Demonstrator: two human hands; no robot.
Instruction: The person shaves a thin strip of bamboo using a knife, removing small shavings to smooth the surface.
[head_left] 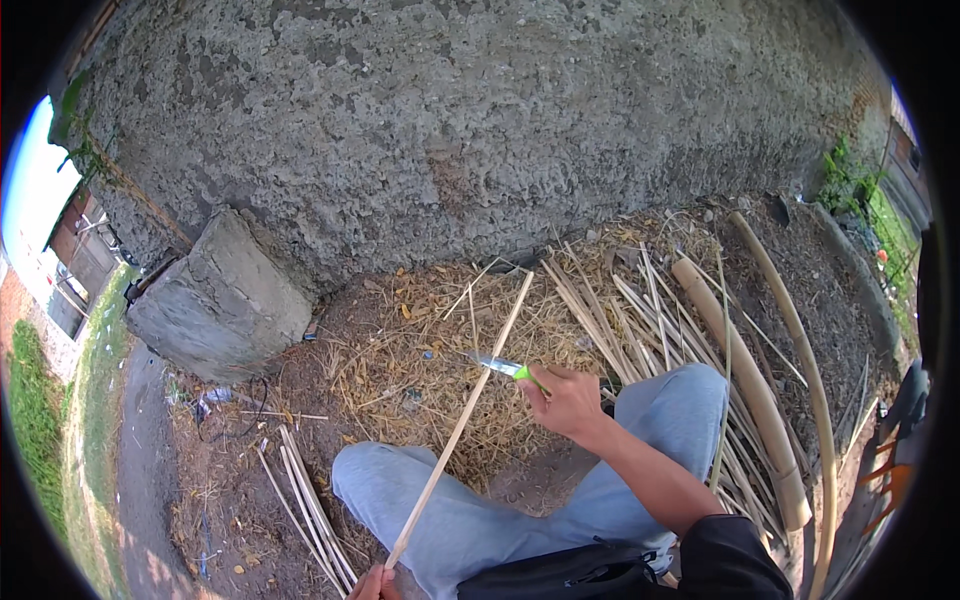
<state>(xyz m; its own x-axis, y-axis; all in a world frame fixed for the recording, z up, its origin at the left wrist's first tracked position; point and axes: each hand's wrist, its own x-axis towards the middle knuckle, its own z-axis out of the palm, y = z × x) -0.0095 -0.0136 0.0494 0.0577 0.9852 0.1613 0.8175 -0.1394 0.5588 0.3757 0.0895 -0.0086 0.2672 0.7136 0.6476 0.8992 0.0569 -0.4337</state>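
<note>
In my right hand is a knife with a bright green handle, its fingers wrapped round the grip. The blade points left and crosses a long pale bamboo strip, apparently touching it at about its upper third. My left hand, at the lower edge and partly cut off, pinches the near end of that strip. The strip slants up and away over my left thigh, its far end above a bed of shavings.
Several split bamboo strips lie to the right, beside a thick bamboo pole and a curved one. More strips lie at lower left. A concrete block stands against the rough wall.
</note>
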